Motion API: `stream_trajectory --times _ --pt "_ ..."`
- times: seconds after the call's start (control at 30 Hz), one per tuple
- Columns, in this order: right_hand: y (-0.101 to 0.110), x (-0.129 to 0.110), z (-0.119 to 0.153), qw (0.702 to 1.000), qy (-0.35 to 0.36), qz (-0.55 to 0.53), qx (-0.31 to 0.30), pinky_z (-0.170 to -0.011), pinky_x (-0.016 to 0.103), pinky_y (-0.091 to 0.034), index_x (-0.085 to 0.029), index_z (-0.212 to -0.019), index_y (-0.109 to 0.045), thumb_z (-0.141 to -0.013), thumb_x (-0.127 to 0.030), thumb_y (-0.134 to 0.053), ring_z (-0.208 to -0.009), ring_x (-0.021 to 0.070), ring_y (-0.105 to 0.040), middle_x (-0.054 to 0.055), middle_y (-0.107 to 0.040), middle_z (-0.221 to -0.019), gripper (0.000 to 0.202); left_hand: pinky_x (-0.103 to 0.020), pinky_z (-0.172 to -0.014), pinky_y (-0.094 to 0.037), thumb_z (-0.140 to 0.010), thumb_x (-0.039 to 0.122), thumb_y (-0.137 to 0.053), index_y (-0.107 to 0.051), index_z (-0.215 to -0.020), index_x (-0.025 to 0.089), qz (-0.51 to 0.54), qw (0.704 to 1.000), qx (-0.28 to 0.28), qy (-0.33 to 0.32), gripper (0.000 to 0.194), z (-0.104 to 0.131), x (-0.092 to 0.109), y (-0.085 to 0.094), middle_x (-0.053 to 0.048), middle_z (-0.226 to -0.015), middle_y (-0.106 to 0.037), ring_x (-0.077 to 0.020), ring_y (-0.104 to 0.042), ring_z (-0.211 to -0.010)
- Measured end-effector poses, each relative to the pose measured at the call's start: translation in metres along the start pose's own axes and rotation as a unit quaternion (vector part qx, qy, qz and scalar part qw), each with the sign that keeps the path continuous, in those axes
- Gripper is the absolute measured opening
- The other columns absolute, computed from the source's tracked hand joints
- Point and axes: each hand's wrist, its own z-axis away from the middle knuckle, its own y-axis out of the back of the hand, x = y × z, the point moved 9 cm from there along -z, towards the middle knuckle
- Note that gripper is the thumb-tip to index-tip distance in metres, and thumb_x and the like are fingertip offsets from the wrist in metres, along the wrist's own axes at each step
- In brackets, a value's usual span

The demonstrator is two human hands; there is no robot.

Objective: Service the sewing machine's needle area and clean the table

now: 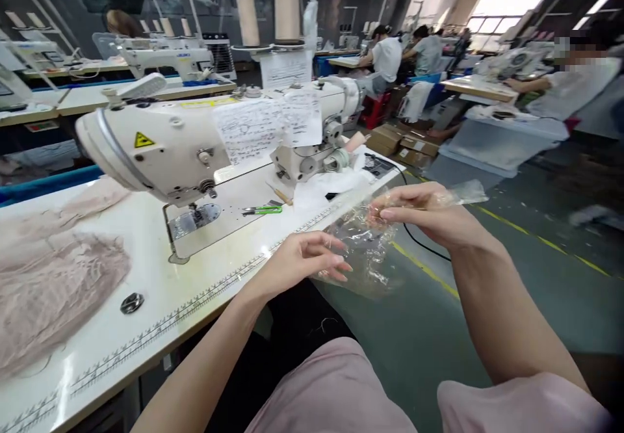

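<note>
Currently held: a clear, crinkled, thin plastic bag (365, 251), in the air beside the edge of the long white table (166, 283), over the green-grey floor (414, 342).
Right hand (424, 209): grip closed, thumb against fingers, pinching the bag at its upper right.
Left hand (302, 257): grip half curled, fingers parted, at the bag's left side; whether it pinches the bag, cannot tell.
Risk: in my judgement, a slip to the floor if the right pinch loosens, since no table lies beneath; a tear if the hands pull apart sharply, the bag being thin.
Bag direction: the long axis appears to run from low between the hands up towards the right wrist, where a twisted clear plastic end (468, 192) points right; its join is hidden. Mouth not distinguishable.
On table: green-handled metal snips (263, 210), apart from both hands.
</note>
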Motion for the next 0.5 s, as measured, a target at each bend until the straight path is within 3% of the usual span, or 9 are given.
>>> stream_trajectory --times 0.1,0.2,0.27,0.37,0.43,0.5 --pt "0.006 -0.013 0.018 0.997 0.056 0.060 0.006 -0.071 0.030 -0.061 -0.022 -0.092 -0.080 -0.078 -0.041 -0.079 -0.082 0.0212 -0.074 0.007 -0.077 -0.088 0.023 -0.032 -0.076 -0.058 -0.082 0.045 -0.077 -0.070 -0.102 0.014 0.032 0.997 0.038 0.055 0.038 -0.021 -0.019 -0.006 -0.013 -0.100 -0.077 -0.0221 -0.075 -0.084" --pt "-0.018 -0.020 0.041 0.970 0.146 0.178 -0.083 -0.081 0.025 -0.059 -0.021 -0.102 -0.079 -0.094 -0.029 -0.062 -0.094 0.0170 -0.073 0.008 -0.076 -0.105 0.020 -0.034 -0.078 -0.059 -0.081 0.033 -0.076 -0.070 -0.108 0.013 0.105 0.989 0.071 0.072 0.034 -0.034 -0.031 -0.013 -0.013 -0.105 -0.075 -0.0220 -0.074 -0.088" --pt "-0.036 -0.012 0.057 0.932 0.199 0.274 -0.129 -0.093 0.028 -0.057 -0.025 -0.108 -0.078 -0.099 -0.020 -0.051 -0.106 0.0159 -0.071 0.006 -0.074 -0.116 0.029 -0.036 -0.081 -0.059 -0.071 0.015 -0.075 -0.069 -0.108 0.012 0.191 0.977 0.065 0.067 0.037 -0.039 -0.035 -0.020 -0.012 -0.105 -0.074 -0.0210 -0.072 -0.090" --pt "-0.053 0.016 0.068 0.880 0.239 0.386 -0.139 -0.117 0.041 -0.043 -0.031 -0.121 -0.072 -0.098 -0.013 -0.045 -0.127 0.0179 -0.061 0.002 -0.067 -0.131 0.040 -0.036 -0.084 -0.059 -0.057 0.000 -0.064 -0.068 -0.110 0.014 0.303 0.951 0.029 0.060 0.056 -0.040 -0.044 -0.026 -0.010 -0.107 -0.072 -0.0194 -0.069 -0.092" --pt "-0.063 0.032 0.071 0.855 0.269 0.416 -0.156 -0.123 0.047 -0.035 -0.036 -0.130 -0.066 -0.095 -0.012 -0.049 -0.131 0.0191 -0.058 0.000 -0.063 -0.138 0.046 -0.037 -0.085 -0.059 -0.060 0.000 -0.066 -0.068 -0.111 0.014 0.327 0.942 0.025 0.067 0.054 -0.038 -0.055 -0.024 -0.009 -0.107 -0.071 -0.0185 -0.069 -0.090" --pt "-0.069 0.044 0.073 0.835 0.288 0.438 -0.167 -0.125 0.052 -0.030 -0.038 -0.143 -0.054 -0.089 -0.015 -0.056 -0.134 0.0220 -0.055 0.000 -0.058 -0.144 0.058 -0.037 -0.088 -0.058 -0.066 0.000 -0.070 -0.069 -0.109 0.013 0.319 0.943 0.062 0.069 0.045 -0.036 -0.068 -0.014 -0.009 -0.105 -0.071 -0.0167 -0.069 -0.087"
